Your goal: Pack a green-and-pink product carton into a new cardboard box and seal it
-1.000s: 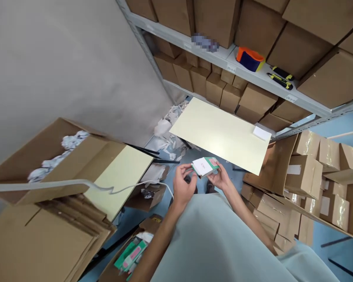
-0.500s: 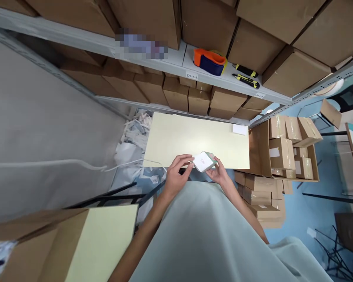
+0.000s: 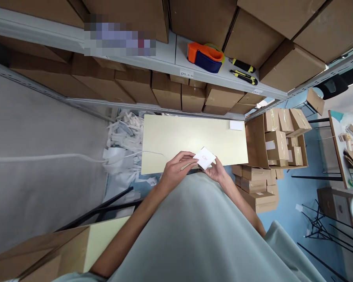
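A small white box [image 3: 204, 158] with faint reddish print on its top face is between my two hands, over the near edge of the pale yellow tabletop [image 3: 182, 137]. My right hand [image 3: 216, 171] grips it from the right and below, its fingers partly hidden behind it. On the box's left edge rest the fingertips of my left hand [image 3: 179, 167], thumb and fingers closed against it. At the table's far right corner lies a white block-shaped item [image 3: 236, 125].
Ahead, a grey metal shelf [image 3: 161, 62] bears brown cartons, an orange and blue tape dispenser [image 3: 206, 57] and black-yellow box cutters [image 3: 243, 76]. To the right stands a large open carton [image 3: 254, 145] of smaller boxes. White scraps [image 3: 126, 133] and a white cable [image 3: 76, 157] are at left.
The box has turned so its printed white face shows more fully and its greenish side is hidden. My left fingers have come further onto its edge. The view has shifted slightly.
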`<state>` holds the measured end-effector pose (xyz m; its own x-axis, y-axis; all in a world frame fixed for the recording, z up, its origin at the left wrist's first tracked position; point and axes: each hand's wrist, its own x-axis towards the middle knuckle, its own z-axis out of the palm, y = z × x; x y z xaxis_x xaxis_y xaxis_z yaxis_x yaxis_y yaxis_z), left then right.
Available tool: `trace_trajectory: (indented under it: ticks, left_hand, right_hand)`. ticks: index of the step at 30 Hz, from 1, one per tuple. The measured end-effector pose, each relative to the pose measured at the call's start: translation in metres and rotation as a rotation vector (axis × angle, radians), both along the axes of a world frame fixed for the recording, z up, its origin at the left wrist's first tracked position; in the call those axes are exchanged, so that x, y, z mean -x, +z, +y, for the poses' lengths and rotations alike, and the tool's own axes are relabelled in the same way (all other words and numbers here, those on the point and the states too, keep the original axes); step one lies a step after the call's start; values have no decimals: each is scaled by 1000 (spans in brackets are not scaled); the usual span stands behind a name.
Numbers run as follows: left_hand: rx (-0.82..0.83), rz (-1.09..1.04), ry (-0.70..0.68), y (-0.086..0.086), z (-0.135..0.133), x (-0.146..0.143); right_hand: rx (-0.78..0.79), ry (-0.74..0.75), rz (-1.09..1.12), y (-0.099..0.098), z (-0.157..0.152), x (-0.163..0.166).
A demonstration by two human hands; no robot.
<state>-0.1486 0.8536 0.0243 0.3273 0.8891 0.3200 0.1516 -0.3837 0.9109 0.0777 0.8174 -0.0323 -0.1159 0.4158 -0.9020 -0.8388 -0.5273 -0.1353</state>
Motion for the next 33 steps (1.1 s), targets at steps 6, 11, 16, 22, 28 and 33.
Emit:
trace_trajectory:
  ticks: [6,11,16,22,28,33]
  left_hand:
    - [-94,102,21,7,-11,-14]
    - [-103,284,25,7,-27,-24]
    - [-75,299,280,3,-41,-41]
    - [34,182,472,4,-22,-39]
    - [26,207,351,6,17,-36]
    - [1,188,325,-4,42,-44]
  right_hand:
    - [-47,69,47,2,0,-18]
    - [-61,266,26,6,0,-37]
    - [-156,327,-40,1,-5,-49]
    - [-312,205,-99,1,-6,-53]
    - [-260,208,-105,3,5,-53]
    - [-240,301,-21,9,5,-53]
